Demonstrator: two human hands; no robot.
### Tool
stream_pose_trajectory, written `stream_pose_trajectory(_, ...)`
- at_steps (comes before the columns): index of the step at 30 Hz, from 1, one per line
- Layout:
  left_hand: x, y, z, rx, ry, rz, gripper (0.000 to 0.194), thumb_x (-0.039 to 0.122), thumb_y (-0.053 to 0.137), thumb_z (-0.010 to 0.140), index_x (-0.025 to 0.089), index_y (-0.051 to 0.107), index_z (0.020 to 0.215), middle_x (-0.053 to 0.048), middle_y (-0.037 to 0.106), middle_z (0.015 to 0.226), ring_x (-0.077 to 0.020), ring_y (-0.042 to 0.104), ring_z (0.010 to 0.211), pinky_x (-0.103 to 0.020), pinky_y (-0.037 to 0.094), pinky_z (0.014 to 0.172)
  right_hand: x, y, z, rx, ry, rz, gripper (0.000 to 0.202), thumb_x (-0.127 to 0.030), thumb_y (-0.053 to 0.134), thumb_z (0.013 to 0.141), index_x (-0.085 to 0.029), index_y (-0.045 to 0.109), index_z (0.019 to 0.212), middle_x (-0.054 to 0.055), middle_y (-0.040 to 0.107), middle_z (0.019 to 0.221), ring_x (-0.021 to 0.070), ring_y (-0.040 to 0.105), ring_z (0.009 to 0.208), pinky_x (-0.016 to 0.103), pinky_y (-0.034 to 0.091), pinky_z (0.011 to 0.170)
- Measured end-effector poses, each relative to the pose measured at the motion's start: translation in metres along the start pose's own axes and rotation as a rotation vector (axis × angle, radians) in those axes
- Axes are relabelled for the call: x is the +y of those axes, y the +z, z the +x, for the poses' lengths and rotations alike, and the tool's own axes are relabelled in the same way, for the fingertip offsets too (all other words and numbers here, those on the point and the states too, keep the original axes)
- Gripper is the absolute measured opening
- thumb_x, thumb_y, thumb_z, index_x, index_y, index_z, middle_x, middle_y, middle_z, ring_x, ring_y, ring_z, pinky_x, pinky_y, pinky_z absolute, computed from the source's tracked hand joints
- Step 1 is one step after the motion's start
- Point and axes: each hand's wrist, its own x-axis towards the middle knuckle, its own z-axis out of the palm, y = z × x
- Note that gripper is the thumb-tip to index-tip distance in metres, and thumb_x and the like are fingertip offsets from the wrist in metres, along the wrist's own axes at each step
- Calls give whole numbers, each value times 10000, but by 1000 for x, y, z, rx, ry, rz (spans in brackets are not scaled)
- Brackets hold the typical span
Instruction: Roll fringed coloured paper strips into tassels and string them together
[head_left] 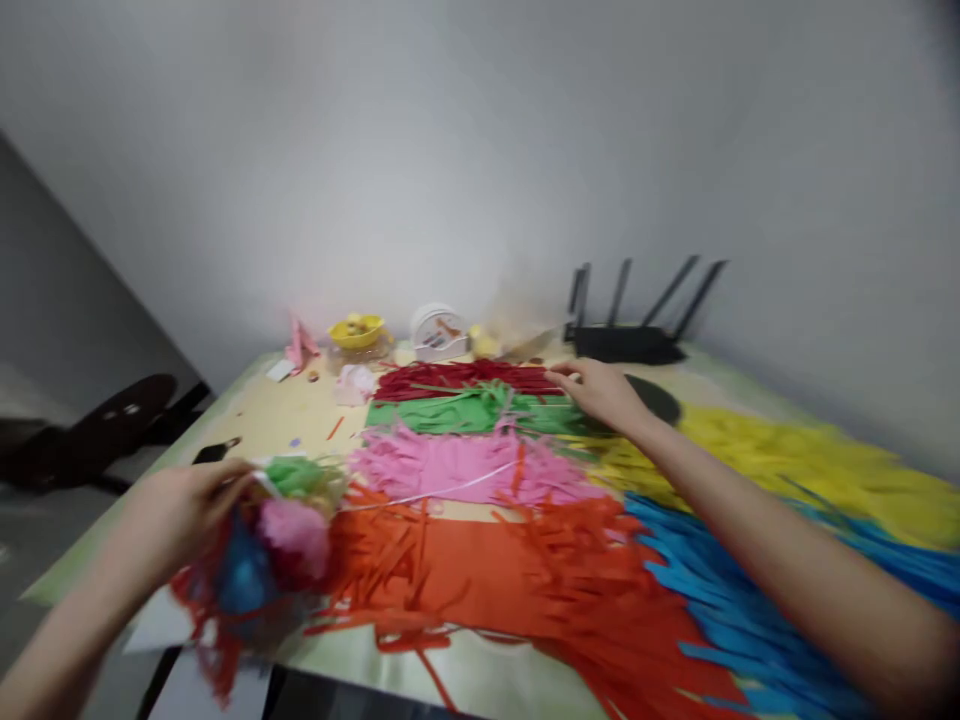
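So from where I stood, the left hand was low at the near-left side of the table, wrist angled inward, thumb and fingers pinched on the top of a colourful bundle hanging by the edge, kinda blurry. The right arm stretched way out across the yellow and blue stuff, palm down, with the right hand at the right end of the dark red fringe. Its thumb and index were close together, but honestly I couldn't tell if they'd pinched anything. Count-wise: two hands, one bundle, and six colours of cut paper laid out, one patch each: that dark red one, a green fringe, a pink fringe, an orange fringe, a yellow fringe and a blue fringe. Along the back sat one yellow bowl and one black router, plus one pink folded paper at the far left.
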Motion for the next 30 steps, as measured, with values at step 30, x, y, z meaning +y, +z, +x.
stream_pose_trajectory(30,19,-15,-26,-303,232,-396,345,461,518,818,158,661,736,-8,606,669,-117,484,590,-219,341,526,-161,-41,-133,-405,-475,314,338,-495,532,788,-177,638,750,2,579,605,130,480,550,243,334,528)
